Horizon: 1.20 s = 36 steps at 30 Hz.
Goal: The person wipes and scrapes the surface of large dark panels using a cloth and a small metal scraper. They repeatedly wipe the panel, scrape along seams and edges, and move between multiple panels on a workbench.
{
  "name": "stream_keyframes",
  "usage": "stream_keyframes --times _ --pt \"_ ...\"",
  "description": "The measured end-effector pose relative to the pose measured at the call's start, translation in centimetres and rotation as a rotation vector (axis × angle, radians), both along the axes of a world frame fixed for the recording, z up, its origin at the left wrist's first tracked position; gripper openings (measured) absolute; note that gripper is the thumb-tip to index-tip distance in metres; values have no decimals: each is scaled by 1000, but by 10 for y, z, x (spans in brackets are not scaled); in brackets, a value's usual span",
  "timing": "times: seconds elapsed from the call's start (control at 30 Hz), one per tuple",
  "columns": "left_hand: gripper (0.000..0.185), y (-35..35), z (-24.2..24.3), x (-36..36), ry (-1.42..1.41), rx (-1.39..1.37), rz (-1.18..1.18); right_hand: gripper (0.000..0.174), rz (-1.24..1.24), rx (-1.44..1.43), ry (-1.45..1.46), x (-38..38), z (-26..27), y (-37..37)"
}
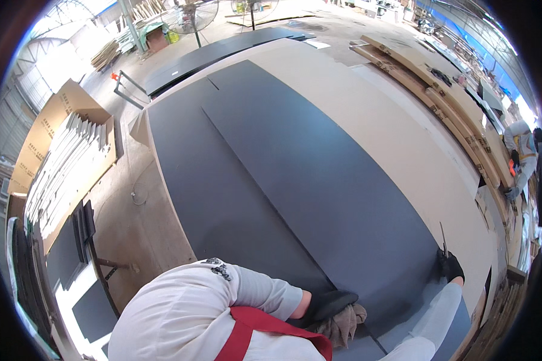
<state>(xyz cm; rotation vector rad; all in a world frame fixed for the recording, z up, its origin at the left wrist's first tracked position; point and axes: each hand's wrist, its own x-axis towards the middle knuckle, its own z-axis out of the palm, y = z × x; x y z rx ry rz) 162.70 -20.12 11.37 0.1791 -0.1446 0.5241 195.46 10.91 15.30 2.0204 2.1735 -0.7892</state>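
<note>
Before me lie dark grey panels, a wide panel (307, 158) and a narrower panel (207, 180), with a thin dark seam between them. My left hand (327, 304), in a black glove, presses a crumpled brown cloth (345, 325) onto the surface beside the seam. Out to the right, my right hand (451, 266), also black-gloved, grips a thin, narrow blade-like tool (443, 237) that points away from me at the wide panel's right edge. Its exact kind is unclear. A pale, hazy patch shows on the panel between my arms.
Beige board (357, 99) extends under and beyond the panels. Long cardboard packages (433, 99) lie at the right, where another person (521, 149) bends over. At left stand a carton of white strips (67, 167) and dark offcuts (70, 252). Behind are stacked dark panels (217, 52) and a fan (189, 16).
</note>
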Motion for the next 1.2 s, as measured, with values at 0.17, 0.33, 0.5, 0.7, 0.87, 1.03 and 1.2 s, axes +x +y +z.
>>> stream_keyframes --times 0.17,0.33,0.5,0.7,0.87,1.03,1.2 --pt "19 -10 -102 65 -570 -218 -598 50 -26 -73 41 -10 -8 6" --pt "18 -6 -56 47 -554 -283 -436 51 75 111 63 16 -24 15" --pt "17 0 -41 -20 122 159 33 56 142 187 -34 4 -26 17" --pt "15 6 -31 -258 1129 564 672 49 94 213 139 23 -31 11" --pt "14 -10 -26 -432 1870 461 854 45 218 174 210 -93 -14 11" --pt "26 23 -9 -406 2195 169 1100 45 270 131 99 -141 -23 38" --pt "25 7 -27 -428 2375 822 1039 49 241 95 36 -161 -15 25"
